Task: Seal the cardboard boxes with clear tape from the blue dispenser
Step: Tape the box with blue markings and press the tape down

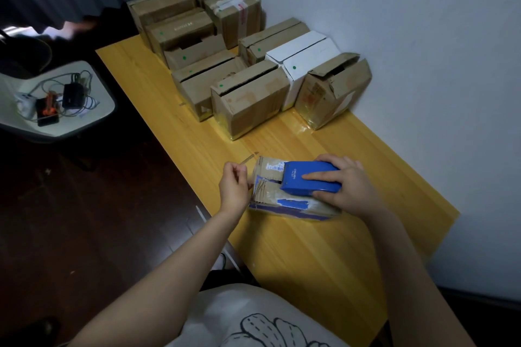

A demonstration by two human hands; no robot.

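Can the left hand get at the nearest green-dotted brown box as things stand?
Likely yes for the path: only bare tabletop lies between the left hand and that brown box, but it is pinching the tape end.

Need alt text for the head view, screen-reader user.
A person's right hand holds a blue tape dispenser on a worn cardboard box on a yellow table, while the left hand pinches a strip of tape beside it. More boxes stand behind, against the wall.

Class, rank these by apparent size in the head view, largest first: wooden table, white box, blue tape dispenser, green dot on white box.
wooden table
white box
blue tape dispenser, nearer the camera, so unsure
green dot
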